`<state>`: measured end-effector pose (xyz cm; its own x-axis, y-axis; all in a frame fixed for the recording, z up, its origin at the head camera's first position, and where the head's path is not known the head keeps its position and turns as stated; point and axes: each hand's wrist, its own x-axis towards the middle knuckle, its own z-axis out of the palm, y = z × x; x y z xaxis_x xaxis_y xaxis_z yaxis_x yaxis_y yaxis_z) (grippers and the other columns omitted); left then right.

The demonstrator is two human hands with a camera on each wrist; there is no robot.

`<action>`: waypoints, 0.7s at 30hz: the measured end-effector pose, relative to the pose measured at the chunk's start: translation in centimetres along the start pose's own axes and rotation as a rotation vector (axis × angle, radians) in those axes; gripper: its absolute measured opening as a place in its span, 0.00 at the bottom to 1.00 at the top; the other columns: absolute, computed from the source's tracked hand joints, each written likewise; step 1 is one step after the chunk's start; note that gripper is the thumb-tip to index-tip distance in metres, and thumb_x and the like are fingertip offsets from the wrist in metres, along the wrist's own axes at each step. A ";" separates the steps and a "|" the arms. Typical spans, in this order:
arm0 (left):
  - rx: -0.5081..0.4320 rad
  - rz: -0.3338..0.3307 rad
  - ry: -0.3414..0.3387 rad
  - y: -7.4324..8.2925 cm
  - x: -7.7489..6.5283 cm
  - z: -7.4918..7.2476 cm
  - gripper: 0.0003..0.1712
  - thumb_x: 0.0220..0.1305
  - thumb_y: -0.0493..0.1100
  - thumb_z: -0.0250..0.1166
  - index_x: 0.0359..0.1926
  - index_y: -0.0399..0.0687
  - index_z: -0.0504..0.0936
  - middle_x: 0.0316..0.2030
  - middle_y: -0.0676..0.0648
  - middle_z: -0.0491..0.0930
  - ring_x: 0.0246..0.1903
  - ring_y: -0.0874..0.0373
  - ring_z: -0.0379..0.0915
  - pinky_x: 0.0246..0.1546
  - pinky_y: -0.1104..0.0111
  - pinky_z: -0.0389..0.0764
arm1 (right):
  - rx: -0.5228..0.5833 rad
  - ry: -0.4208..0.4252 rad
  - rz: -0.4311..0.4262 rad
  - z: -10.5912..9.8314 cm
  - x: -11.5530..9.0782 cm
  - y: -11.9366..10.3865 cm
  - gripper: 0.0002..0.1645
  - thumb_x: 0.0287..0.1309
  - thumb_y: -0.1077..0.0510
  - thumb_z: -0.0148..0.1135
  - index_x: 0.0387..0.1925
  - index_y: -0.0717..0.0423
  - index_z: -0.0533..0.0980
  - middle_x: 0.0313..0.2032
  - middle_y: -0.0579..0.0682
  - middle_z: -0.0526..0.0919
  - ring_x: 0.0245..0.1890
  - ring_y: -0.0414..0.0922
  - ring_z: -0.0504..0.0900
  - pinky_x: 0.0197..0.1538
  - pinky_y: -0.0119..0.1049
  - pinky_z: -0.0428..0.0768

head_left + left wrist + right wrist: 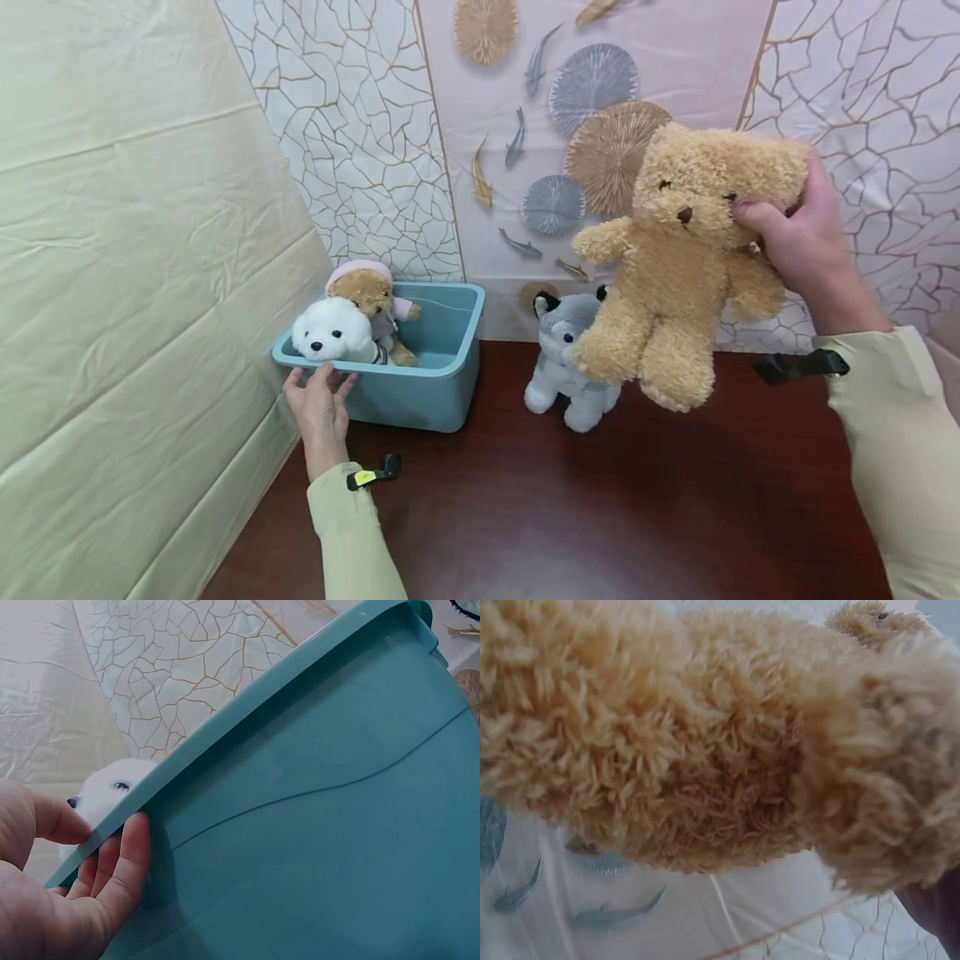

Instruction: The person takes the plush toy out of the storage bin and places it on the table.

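In the head view my right hand [806, 225] grips a tan teddy bear [678, 267] by the side of its head, up in the air on the right. The bear's fur [705, 735] fills most of the right wrist view, where the hand itself is hidden. My left hand [321, 410] pinches the front rim of a blue plastic bin [405, 404], thumb above and fingers [133, 855] under the lip. Inside the bin, a white plush dog [330, 329] leans at the left end beside a brown teddy bear [367, 292] in a pink hat.
A grey and white plush husky [562, 358] stands on the dark red table [525, 517], right of the bin and partly behind the held bear. A pale cloth wall [150, 292] runs along the left, and a patterned backdrop [360, 125] rises behind the table.
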<state>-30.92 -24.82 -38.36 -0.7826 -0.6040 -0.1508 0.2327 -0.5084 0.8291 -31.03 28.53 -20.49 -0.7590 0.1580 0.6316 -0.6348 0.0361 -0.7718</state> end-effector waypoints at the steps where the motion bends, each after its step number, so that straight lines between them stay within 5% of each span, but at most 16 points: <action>1: 0.003 0.000 0.000 0.0 0.0 0.0 0.40 0.66 0.34 0.58 0.71 0.52 0.45 0.48 0.48 0.63 0.38 0.58 0.69 0.39 0.66 0.86 | 0.001 0.000 -0.001 -0.4 -0.1 0.2 0.32 0.46 0.76 0.55 0.53 0.51 0.69 0.43 0.48 0.75 0.39 0.39 0.75 0.35 0.19 0.79; 7: 0.008 0.000 -0.003 0.0 -0.1 0.0 0.41 0.67 0.34 0.57 0.72 0.52 0.44 0.48 0.48 0.63 0.39 0.58 0.70 0.41 0.66 0.86 | -0.024 -0.057 0.005 -2.5 -0.9 1.4 0.30 0.49 0.76 0.55 0.53 0.52 0.68 0.42 0.47 0.76 0.36 0.37 0.77 0.31 0.19 0.79; 17: 0.008 0.006 -0.006 0.1 0.0 -0.3 0.41 0.68 0.35 0.57 0.73 0.52 0.43 0.49 0.48 0.63 0.39 0.57 0.72 0.41 0.67 0.86 | -0.432 -0.145 0.129 -5.0 -1.7 4.0 0.30 0.56 0.68 0.62 0.56 0.40 0.66 0.40 0.38 0.76 0.32 0.31 0.76 0.28 0.21 0.78; 21: 0.010 -0.003 -0.010 0.1 -0.1 -0.1 0.41 0.68 0.35 0.57 0.73 0.52 0.43 0.49 0.48 0.63 0.39 0.57 0.71 0.41 0.66 0.86 | -0.476 -0.166 0.140 -5.4 -1.8 5.1 0.31 0.56 0.67 0.64 0.56 0.38 0.66 0.39 0.37 0.75 0.32 0.31 0.76 0.28 0.22 0.78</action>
<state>-30.79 -24.88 -38.35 -0.7888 -0.5966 -0.1479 0.2249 -0.5041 0.8339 -32.11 33.76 -25.98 -0.8691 0.0367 0.4933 -0.4187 0.4767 -0.7730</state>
